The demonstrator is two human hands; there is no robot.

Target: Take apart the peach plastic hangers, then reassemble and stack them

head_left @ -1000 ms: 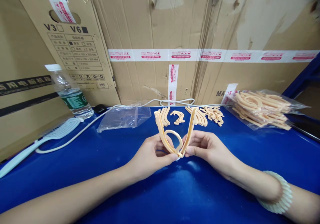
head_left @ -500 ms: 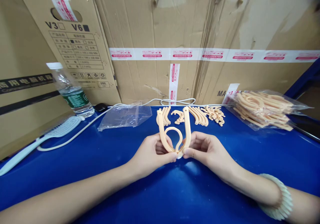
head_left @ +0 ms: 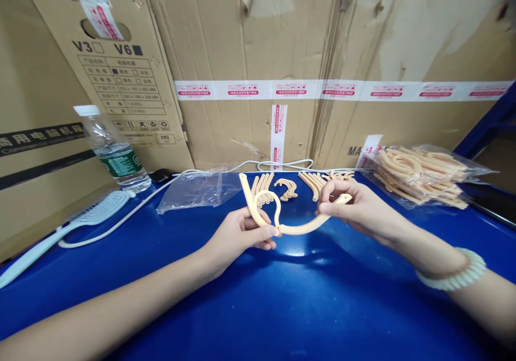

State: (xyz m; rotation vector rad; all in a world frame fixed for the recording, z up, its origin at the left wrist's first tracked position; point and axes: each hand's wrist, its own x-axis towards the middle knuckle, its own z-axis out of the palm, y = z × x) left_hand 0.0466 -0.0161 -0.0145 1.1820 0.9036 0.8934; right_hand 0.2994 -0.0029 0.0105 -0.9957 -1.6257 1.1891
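A beige plastic folding clothes hanger (head_left: 303, 228) is held up between my hands, its two curved arms joined near the base of a round hook. My left hand (head_left: 245, 231) pinches it at the joint and along the left arm, which points upward. Out near the end of the right arm, my right hand (head_left: 351, 206) grips with thumb and fingers, and that arm lies spread to the right. Just beyond, loose hanger arms (head_left: 264, 188) and hooks (head_left: 287, 189) lie in groups on the blue table (head_left: 258, 307).
Bagged beige hanger parts (head_left: 421, 175) lie at the right. A clear plastic bag (head_left: 197, 191), a white cable (head_left: 155, 195), a hairbrush (head_left: 76, 226) and a water bottle (head_left: 116, 154) are on the left. Cardboard boxes (head_left: 250, 43) wall off the back.
My right hand has moved from the joint up and right to the right arm's end. That arm has swung outward from upright. My left hand has shifted slightly left and still holds the joint.
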